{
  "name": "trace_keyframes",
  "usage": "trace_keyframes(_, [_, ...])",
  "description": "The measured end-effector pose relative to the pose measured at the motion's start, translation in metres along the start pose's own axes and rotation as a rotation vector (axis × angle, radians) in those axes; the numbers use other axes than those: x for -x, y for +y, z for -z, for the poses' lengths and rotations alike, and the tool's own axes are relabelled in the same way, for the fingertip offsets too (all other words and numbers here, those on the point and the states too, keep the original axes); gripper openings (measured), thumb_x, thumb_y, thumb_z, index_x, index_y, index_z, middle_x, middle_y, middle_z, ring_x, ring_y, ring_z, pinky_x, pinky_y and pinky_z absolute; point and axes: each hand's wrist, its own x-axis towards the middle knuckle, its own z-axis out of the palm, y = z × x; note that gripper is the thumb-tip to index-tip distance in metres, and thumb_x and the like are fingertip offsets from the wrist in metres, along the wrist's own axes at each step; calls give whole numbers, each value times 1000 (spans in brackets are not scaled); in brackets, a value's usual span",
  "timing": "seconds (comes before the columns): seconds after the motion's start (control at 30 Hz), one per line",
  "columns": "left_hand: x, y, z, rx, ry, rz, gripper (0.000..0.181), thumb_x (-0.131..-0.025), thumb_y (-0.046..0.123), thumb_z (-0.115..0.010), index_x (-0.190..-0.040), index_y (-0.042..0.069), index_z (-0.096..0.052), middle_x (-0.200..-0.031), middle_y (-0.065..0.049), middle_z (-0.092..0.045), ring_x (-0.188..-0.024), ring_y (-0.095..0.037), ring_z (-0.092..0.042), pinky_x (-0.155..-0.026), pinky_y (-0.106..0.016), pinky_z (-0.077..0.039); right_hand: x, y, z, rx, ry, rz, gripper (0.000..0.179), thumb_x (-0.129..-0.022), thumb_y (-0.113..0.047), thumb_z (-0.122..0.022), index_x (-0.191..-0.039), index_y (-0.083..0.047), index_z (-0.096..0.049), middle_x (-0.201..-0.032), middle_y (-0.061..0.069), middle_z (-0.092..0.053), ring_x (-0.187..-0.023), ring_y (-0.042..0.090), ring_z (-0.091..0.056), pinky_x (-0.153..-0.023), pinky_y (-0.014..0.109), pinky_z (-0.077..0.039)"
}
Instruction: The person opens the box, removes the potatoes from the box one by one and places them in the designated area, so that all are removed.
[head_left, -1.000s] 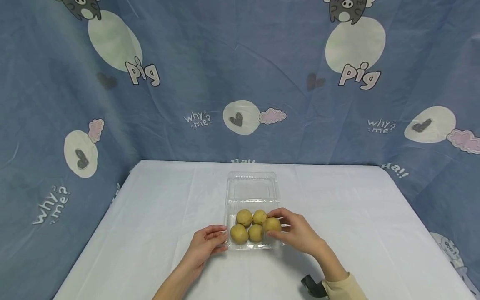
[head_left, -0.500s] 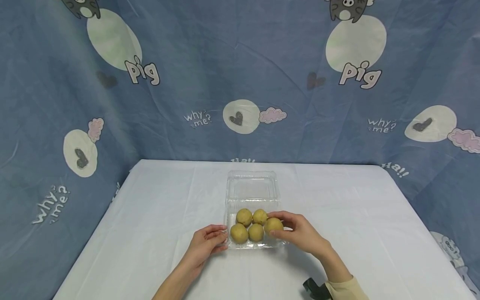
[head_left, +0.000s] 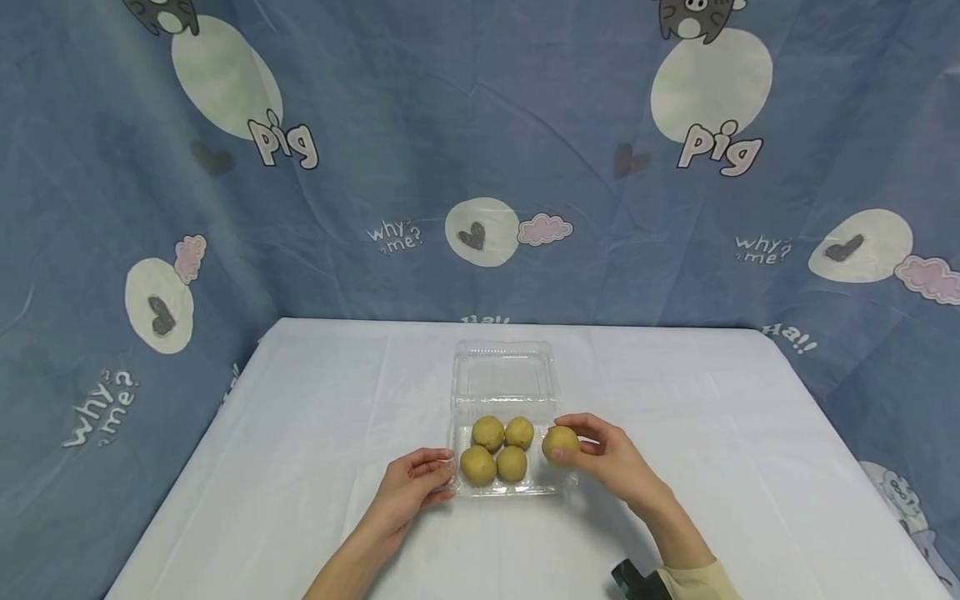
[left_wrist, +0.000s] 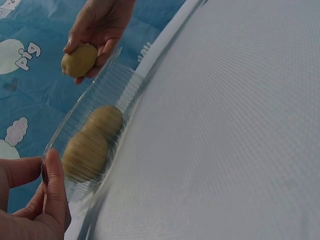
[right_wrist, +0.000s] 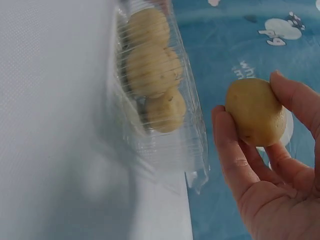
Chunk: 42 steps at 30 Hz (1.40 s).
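A clear plastic clamshell container (head_left: 540,483) lies with its lid (head_left: 504,375) folded back. Several yellow-brown potatoes sit inside, among them a front-left potato (head_left: 478,466) and a back-left potato (head_left: 488,433). At the container's left edge, my left hand (head_left: 416,483) pinches the rim between thumb and fingers; the left wrist view has these fingers (left_wrist: 55,185) right at the plastic wall. My right hand (head_left: 611,458) grips one potato (right_wrist: 256,112) by thumb and fingertips. In the head view this potato overlaps the container's right edge, while the right wrist view has it just outside the wall.
White cloth covers the table (head_left: 337,392). A blue printed curtain (head_left: 480,133) hangs behind it and along both sides. Near the right forearm, a black device (head_left: 637,581) shows next to a beige sleeve (head_left: 701,582).
My right hand has carried its potato to the right, away from the others and out to the container's right edge. The left hand stays at the rim.
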Motion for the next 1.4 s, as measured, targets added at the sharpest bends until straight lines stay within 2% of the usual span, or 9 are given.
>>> trace_keyframes(0.23, [0,0,0,-2,4,3,37,-91,8,-69,-120,-11,-55,-93,-9,-65,-79,-15,-63,-74,-29,-60,6,-3,2,16,59,-13,50,-86,-16,-77,-130,-3,-59,-120,15,-60,-104,25,-64,-85,28,-54])
trace_keyframes(0.37, [0,0,-1,-1,12,8,37,-91,7,-69,-120,-11,-55,-92,-8,-65,-78,-14,-62,-74,-29,-60,7,-4,5,0,105,-31,52,-85,-14,-77,-131,-2,-57,-118,15,-61,-104,25,-64,-84,28,-55])
trace_keyframes(0.57, [0,2,0,3,24,12,36,-90,6,-69,-119,-11,-56,-91,-8,-64,-77,-15,-62,-74,-29,-60,10,-4,10,19,143,-46,52,-86,-16,-77,-130,1,-56,-126,16,-58,-108,25,-63,-84,25,-55])
trace_keyframes(0.8, [0,1,1,14,10,15,37,-90,6,-69,-119,-12,-55,-92,-8,-65,-78,-14,-63,-75,-29,-60,16,-1,15,57,193,-87,52,-87,-22,-77,-131,-3,-57,-131,14,-56,-110,24,-63,-85,25,-53])
trace_keyframes(1.4, [0,0,1,-2,-3,3,39,-91,8,-69,-121,-11,-54,-94,-10,-64,-78,-15,-62,-73,-28,-60,28,7,32,95,219,-89,52,-89,-24,-75,-133,-4,-56,-132,14,-56,-112,23,-62,-86,22,-51])
